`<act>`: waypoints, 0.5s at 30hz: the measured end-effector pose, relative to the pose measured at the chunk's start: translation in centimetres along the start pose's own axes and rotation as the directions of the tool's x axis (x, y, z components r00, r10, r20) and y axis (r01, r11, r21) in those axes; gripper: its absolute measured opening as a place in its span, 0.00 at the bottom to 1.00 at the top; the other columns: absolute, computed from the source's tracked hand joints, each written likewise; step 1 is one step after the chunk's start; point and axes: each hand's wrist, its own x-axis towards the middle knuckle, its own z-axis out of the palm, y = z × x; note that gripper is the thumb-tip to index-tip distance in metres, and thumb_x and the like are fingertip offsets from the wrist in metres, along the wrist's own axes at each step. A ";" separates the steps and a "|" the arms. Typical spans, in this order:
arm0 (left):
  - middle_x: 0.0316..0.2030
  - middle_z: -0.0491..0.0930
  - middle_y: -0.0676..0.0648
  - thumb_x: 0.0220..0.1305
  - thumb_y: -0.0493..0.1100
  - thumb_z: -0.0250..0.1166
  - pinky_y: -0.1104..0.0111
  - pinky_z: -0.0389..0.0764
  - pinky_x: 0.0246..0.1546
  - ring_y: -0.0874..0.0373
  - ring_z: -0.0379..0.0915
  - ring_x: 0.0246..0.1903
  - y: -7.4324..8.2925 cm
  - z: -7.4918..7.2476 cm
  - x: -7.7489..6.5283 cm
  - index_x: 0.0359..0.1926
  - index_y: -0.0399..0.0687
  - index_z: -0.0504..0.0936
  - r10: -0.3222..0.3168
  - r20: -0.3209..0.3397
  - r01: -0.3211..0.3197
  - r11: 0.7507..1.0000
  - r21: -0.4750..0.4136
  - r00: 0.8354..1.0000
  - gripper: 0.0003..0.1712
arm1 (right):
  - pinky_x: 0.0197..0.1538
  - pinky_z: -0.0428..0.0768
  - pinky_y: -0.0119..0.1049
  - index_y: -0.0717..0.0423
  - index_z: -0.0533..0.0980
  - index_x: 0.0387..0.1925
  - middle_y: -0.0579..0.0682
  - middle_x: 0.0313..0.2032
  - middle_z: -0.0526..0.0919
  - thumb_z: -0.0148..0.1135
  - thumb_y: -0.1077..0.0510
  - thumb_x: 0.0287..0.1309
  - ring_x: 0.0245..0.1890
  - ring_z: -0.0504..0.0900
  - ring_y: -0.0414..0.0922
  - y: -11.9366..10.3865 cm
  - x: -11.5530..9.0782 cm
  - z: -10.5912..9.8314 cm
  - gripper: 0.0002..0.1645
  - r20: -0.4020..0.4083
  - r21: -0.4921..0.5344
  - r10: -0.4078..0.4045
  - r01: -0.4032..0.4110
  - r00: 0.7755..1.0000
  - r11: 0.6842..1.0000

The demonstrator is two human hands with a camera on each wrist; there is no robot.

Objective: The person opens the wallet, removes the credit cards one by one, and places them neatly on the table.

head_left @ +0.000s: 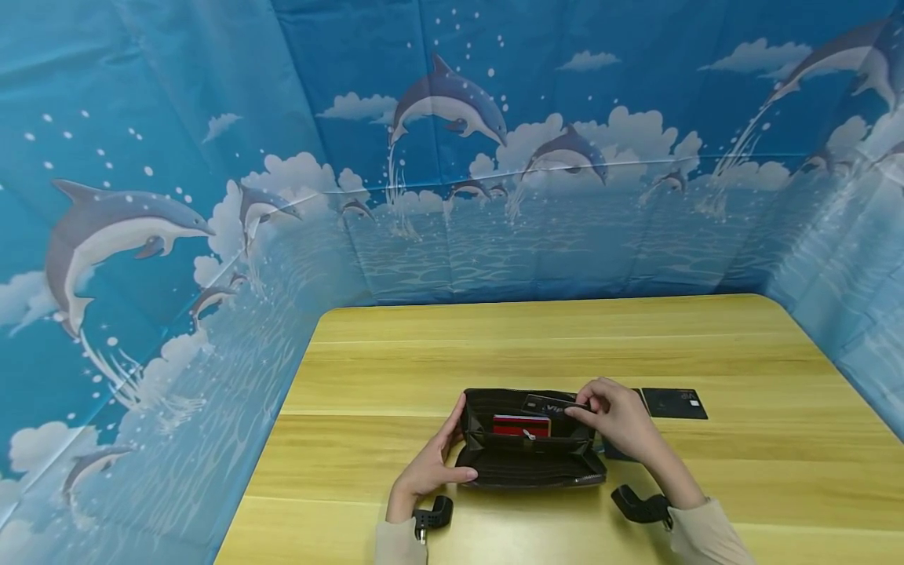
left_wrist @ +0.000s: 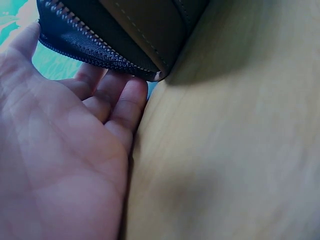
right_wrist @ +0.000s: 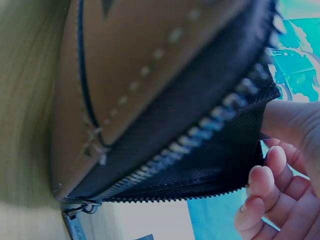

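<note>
A dark zip-around wallet [head_left: 530, 471] lies spread wide on the table, its pleated inside facing up. My left hand [head_left: 427, 467] holds its left end, thumb on the near flap and fingers at the far one. In the left wrist view, those fingers bend against the wallet's zipped edge [left_wrist: 107, 62]. Between thumb and fingers, my right hand [head_left: 621, 420] pinches a black card [head_left: 542, 405] marked "Vip", partly inside the far compartment. Red-fronted cards [head_left: 510, 428] stand in the middle of the wallet. The right wrist view shows the wallet's brown outside [right_wrist: 135, 55] and metal zip.
Right of the wallet, a black card [head_left: 674, 402] with a chip lies on the wooden table [head_left: 353, 455]. Another dark flat item [head_left: 619, 453] is partly hidden under the right hand. A dolphin-print curtain [head_left: 452, 235] rises behind the table's far edge.
</note>
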 end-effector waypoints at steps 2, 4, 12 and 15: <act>0.74 0.33 0.46 0.57 0.39 0.70 0.55 0.52 0.66 0.45 0.36 0.70 0.0 0.0 0.0 0.75 0.48 0.35 -0.005 0.001 0.005 1.000 -0.001 1.000 0.59 | 0.23 0.66 0.30 0.46 0.76 0.25 0.40 0.22 0.68 0.74 0.57 0.48 0.19 0.65 0.37 0.1 -0.1 0.1 0.11 -0.023 0.004 0.012 -0.012 1.000 1.000; 0.74 0.33 0.46 0.57 0.39 0.70 0.56 0.52 0.66 0.45 0.36 0.70 0.0 0.0 0.0 0.75 0.48 0.35 -0.005 0.003 0.005 1.000 0.000 1.000 0.59 | 0.22 0.66 0.31 0.47 0.76 0.26 0.41 0.23 0.69 0.74 0.57 0.48 0.19 0.65 0.37 0.3 -0.2 0.3 0.11 -0.049 0.017 0.025 -0.024 0.998 1.000; 0.74 0.33 0.46 0.57 0.39 0.70 0.55 0.52 0.65 0.42 0.37 0.69 -0.2 0.0 0.0 0.75 0.47 0.36 0.015 -0.001 -0.015 1.000 -0.003 1.000 0.59 | 0.23 0.67 0.32 0.49 0.79 0.27 0.44 0.24 0.72 0.74 0.55 0.48 0.19 0.67 0.39 0.4 -0.2 0.4 0.09 -0.119 0.046 0.105 -0.100 0.987 0.994; 0.74 0.33 0.46 0.57 0.39 0.70 0.54 0.52 0.65 0.42 0.37 0.69 -0.2 -0.1 0.0 0.75 0.47 0.36 0.015 -0.002 -0.015 1.000 -0.003 1.000 0.59 | 0.24 0.68 0.32 0.50 0.79 0.27 0.44 0.25 0.73 0.74 0.54 0.49 0.20 0.68 0.38 0.3 -0.2 0.4 0.09 -0.122 0.048 0.132 -0.127 0.984 0.991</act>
